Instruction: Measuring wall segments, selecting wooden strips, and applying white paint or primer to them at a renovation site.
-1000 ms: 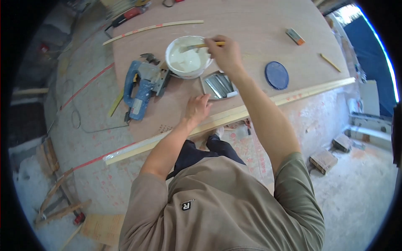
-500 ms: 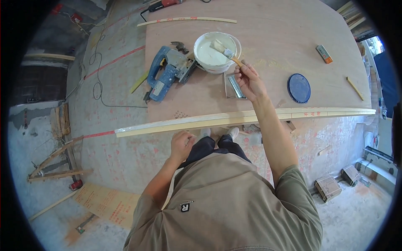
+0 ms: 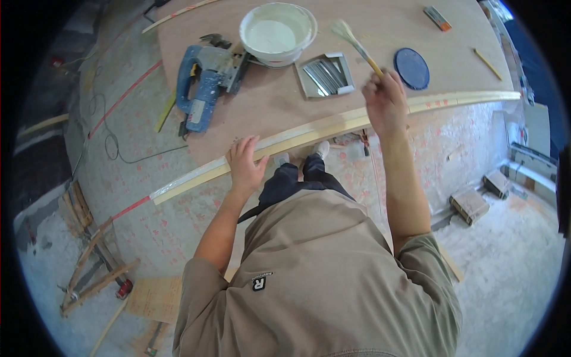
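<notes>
Right hand (image 3: 386, 104) lifted back from the white round plastic bucket (image 3: 278, 33), fingers pinching a wooden-handled paintbrush (image 3: 358, 46) — bristles up beyond the knuckles, left hand (image 3: 245, 163) spread flat — pressing the long pale wooden strip (image 3: 333, 125) under its fingertips.

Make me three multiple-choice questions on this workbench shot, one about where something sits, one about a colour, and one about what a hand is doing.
1. Where is the white bucket?
A. On the floor
B. On the board, right of the jigsaw
C. In the left hand

2. What colour is the round lid?
A. Blue
B. Red
C. White

3. What is the right hand doing?
A. Resting flat on the wooden strip
B. Gripping the jigsaw
C. Holding a paintbrush lifted off the board

Answers: 1 B, the bucket stands beside the saw; 2 A, the lid is dark blue; 3 C, the fingers grip the handle, bristles raised, while the left hand lies on the wooden strip.
</notes>
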`<control>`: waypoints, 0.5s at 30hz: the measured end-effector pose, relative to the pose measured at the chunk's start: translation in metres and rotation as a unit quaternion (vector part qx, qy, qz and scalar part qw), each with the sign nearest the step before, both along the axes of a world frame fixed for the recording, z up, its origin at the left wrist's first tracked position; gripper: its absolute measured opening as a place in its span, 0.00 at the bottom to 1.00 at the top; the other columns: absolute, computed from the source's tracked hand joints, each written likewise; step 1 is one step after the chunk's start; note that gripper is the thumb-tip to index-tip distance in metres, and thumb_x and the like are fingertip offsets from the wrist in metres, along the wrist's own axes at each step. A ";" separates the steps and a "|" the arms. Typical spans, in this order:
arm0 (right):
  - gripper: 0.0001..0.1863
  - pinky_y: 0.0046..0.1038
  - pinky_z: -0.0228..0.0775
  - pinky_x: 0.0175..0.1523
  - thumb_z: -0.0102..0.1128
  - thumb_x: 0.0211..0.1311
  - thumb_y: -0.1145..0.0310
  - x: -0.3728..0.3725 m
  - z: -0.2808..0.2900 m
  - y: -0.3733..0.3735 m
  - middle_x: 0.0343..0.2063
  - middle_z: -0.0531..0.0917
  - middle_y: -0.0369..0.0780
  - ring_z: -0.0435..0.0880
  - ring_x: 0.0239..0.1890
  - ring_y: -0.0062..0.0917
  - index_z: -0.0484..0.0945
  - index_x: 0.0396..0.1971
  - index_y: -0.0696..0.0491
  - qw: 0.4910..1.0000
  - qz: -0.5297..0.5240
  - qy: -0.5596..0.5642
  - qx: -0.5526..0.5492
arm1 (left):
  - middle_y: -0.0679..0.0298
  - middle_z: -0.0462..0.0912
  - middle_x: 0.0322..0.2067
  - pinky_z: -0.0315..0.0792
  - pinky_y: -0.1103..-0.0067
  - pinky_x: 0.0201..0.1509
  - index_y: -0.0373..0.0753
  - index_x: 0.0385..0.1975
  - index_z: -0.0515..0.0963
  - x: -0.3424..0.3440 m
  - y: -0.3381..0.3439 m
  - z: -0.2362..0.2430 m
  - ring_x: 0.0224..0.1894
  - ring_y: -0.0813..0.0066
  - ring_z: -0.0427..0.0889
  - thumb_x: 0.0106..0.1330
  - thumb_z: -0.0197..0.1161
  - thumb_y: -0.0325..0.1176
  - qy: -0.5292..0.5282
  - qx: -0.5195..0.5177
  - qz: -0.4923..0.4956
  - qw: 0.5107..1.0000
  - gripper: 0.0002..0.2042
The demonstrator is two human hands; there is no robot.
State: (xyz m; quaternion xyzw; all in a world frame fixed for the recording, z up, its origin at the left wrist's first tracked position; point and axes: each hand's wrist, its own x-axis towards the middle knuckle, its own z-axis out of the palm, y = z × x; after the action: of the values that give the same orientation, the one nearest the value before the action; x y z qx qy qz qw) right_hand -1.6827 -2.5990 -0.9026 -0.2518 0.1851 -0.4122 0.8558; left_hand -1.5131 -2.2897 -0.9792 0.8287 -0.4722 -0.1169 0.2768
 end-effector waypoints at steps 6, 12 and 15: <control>0.10 0.20 0.66 0.34 0.53 0.68 0.74 -0.124 -0.027 0.066 0.27 0.77 0.35 0.73 0.27 0.17 0.79 0.44 0.61 0.885 -0.086 0.421 -0.181 | 0.60 0.75 0.50 0.57 0.61 0.63 0.40 0.52 0.76 0.014 0.000 -0.022 0.56 0.58 0.69 0.54 0.68 0.34 -0.020 0.030 -0.051 0.998 0.23; 0.10 0.19 0.69 0.33 0.56 0.65 0.75 -0.111 -0.058 0.106 0.27 0.80 0.36 0.76 0.27 0.15 0.80 0.44 0.61 0.832 -0.133 0.502 -0.197 | 0.60 0.77 0.43 0.60 0.64 0.58 0.40 0.44 0.79 0.023 -0.011 -0.021 0.50 0.60 0.73 0.55 0.67 0.33 -0.037 0.041 -0.095 0.994 0.16; 0.10 0.19 0.71 0.34 0.58 0.64 0.74 -0.107 -0.063 0.114 0.28 0.83 0.38 0.78 0.27 0.16 0.81 0.43 0.60 0.810 -0.171 0.521 -0.208 | 0.62 0.77 0.42 0.60 0.65 0.58 0.40 0.43 0.80 0.024 -0.015 -0.017 0.50 0.62 0.74 0.56 0.66 0.32 -0.039 0.063 -0.109 0.991 0.14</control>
State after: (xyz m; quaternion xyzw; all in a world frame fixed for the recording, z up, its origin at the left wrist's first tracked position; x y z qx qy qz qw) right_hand -1.7896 -2.4846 -0.9656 -0.5647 0.5533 -0.3879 0.4737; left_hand -1.4889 -2.3046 -0.9966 0.7921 -0.5616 -0.1436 0.1913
